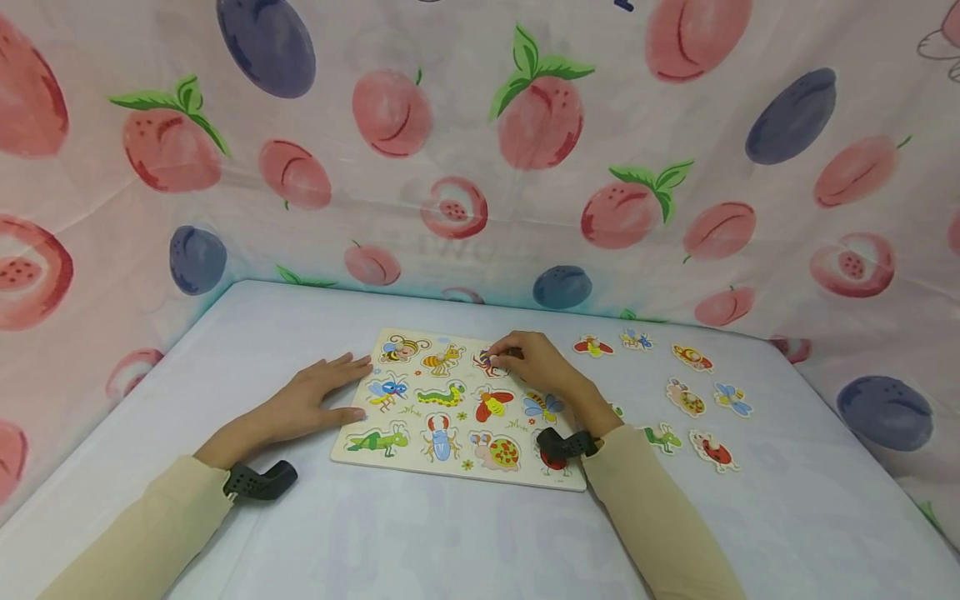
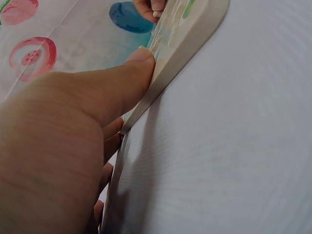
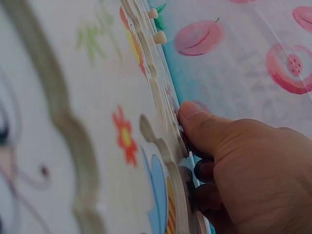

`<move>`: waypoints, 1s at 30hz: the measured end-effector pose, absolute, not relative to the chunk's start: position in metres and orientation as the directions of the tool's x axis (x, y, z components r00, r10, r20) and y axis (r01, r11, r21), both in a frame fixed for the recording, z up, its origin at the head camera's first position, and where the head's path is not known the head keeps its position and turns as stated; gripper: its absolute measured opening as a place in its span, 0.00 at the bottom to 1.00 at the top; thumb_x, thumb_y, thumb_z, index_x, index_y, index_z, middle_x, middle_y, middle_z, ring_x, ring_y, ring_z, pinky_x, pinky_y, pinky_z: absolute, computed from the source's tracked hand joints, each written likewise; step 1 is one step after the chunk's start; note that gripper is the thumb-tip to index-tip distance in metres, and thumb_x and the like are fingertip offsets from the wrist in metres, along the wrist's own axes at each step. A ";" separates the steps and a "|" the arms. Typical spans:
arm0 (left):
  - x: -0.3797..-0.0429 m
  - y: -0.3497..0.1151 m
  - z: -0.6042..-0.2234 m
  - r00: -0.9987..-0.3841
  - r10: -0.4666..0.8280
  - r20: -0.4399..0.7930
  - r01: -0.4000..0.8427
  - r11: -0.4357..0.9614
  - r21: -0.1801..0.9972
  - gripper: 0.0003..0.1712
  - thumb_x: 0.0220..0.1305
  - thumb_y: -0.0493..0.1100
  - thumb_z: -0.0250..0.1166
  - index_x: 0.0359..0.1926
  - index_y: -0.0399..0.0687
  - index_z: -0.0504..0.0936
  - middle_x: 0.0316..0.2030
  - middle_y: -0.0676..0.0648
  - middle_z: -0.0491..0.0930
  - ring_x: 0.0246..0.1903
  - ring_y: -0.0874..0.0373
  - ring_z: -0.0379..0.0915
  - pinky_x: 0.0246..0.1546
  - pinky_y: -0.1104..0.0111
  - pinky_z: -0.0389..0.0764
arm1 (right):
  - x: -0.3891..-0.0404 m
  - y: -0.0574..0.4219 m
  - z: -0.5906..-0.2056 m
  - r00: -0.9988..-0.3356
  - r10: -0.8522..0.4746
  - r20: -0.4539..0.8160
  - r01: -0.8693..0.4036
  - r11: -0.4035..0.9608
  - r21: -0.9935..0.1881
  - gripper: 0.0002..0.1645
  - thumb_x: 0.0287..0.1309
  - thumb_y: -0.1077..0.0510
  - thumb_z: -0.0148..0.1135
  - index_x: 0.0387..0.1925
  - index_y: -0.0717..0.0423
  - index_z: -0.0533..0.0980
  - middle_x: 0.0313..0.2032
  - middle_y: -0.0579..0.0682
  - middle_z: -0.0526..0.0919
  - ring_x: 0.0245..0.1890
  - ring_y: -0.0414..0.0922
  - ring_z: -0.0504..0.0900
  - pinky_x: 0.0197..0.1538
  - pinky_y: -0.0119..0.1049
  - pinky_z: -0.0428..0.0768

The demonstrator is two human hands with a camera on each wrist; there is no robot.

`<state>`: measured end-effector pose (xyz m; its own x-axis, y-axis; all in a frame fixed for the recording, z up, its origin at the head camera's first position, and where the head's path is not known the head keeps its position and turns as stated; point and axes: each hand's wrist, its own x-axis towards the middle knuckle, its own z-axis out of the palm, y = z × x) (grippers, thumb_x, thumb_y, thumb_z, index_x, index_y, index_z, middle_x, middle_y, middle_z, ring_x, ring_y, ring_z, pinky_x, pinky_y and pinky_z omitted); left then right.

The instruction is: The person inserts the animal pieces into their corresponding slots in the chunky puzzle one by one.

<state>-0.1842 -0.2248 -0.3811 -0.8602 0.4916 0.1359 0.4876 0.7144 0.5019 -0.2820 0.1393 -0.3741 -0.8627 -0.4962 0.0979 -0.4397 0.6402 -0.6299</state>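
Observation:
A wooden insect puzzle board [image 1: 360,457] lies on the table. My left hand [image 1: 311,398] rests at its left edge with fingers extended; in the left wrist view the thumb [image 2: 131,73] presses on the board's rim. At the top right of the board, my right hand [image 1: 546,365] pinches a spider puzzle piece [image 1: 486,362] with dark stripes and red legs, held over the spider picture there. The hand partly hides the piece. In the right wrist view, the right thumb [image 3: 200,122] and curled fingers meet low at the board's surface.
To the right of the board lie several loose insect pieces, among them a ladybug piece [image 1: 714,452], a snail piece [image 1: 686,397] and a green grasshopper piece [image 1: 663,437]. Small wooden knobs [image 3: 160,37] stand up beyond the board. A fruit-print curtain [image 1: 465,125] hangs behind the white table [image 1: 450,542].

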 end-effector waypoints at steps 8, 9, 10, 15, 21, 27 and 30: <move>-0.184 -0.225 -0.381 -0.863 0.488 0.129 0.481 0.719 0.502 0.43 0.60 0.57 0.65 0.69 0.38 0.64 0.69 0.43 0.60 0.70 0.41 0.45 0.68 0.45 0.42 | -0.282 0.139 -0.374 -0.865 -0.495 0.080 -0.433 0.657 -0.618 0.09 0.63 0.53 0.61 0.43 0.49 0.82 0.36 0.42 0.80 0.34 0.42 0.76 0.40 0.35 0.76; -0.184 -0.225 -0.381 -0.864 0.487 0.128 0.480 0.720 0.501 0.43 0.60 0.57 0.65 0.69 0.39 0.64 0.69 0.43 0.60 0.70 0.41 0.45 0.68 0.45 0.42 | -0.282 0.139 -0.373 -0.865 -0.496 0.078 -0.432 0.657 -0.618 0.09 0.63 0.53 0.61 0.43 0.49 0.82 0.36 0.42 0.80 0.34 0.42 0.76 0.40 0.35 0.76; -0.184 -0.225 -0.381 -0.865 0.485 0.126 0.477 0.722 0.502 0.43 0.60 0.57 0.65 0.69 0.39 0.64 0.70 0.43 0.59 0.70 0.41 0.45 0.68 0.45 0.41 | -0.281 0.139 -0.373 -0.864 -0.498 0.077 -0.434 0.657 -0.617 0.09 0.63 0.53 0.61 0.43 0.49 0.82 0.36 0.42 0.80 0.34 0.42 0.76 0.40 0.35 0.76; -0.185 -0.224 -0.380 -0.874 0.474 0.109 0.459 0.729 0.507 0.44 0.60 0.58 0.64 0.69 0.39 0.63 0.70 0.43 0.58 0.71 0.41 0.44 0.68 0.45 0.40 | -0.280 0.139 -0.371 -0.856 -0.511 0.077 -0.447 0.657 -0.607 0.09 0.64 0.53 0.61 0.42 0.50 0.82 0.34 0.43 0.79 0.33 0.43 0.74 0.39 0.35 0.75; -0.185 -0.224 -0.381 -0.874 0.473 0.106 0.457 0.730 0.508 0.43 0.60 0.58 0.64 0.70 0.40 0.63 0.70 0.43 0.58 0.71 0.41 0.43 0.68 0.46 0.41 | -0.280 0.138 -0.371 -0.852 -0.516 0.084 -0.458 0.660 -0.595 0.08 0.63 0.54 0.61 0.42 0.50 0.81 0.31 0.45 0.76 0.31 0.44 0.72 0.35 0.35 0.72; -0.185 -0.225 -0.381 -0.876 0.471 0.105 0.455 0.732 0.508 0.43 0.60 0.58 0.64 0.70 0.40 0.63 0.70 0.43 0.58 0.71 0.41 0.43 0.68 0.46 0.41 | -0.282 0.138 -0.371 -0.859 -0.509 0.062 -0.440 0.670 -0.598 0.09 0.62 0.53 0.62 0.43 0.48 0.81 0.32 0.45 0.76 0.32 0.44 0.72 0.36 0.35 0.72; -0.184 -0.223 -0.380 -0.877 0.469 0.102 0.450 0.731 0.513 0.43 0.60 0.58 0.64 0.70 0.40 0.63 0.70 0.43 0.58 0.71 0.41 0.43 0.68 0.46 0.40 | -0.281 0.140 -0.369 -0.865 -0.500 0.029 -0.411 0.675 -0.613 0.09 0.62 0.53 0.63 0.43 0.47 0.81 0.33 0.45 0.76 0.34 0.44 0.73 0.38 0.35 0.73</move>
<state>-0.1841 -0.2234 -0.3802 -0.8772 0.4691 0.1017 0.4503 0.7308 0.5129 -0.2814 0.1401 -0.3695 -0.8653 -0.5004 0.0289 -0.4107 0.6747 -0.6133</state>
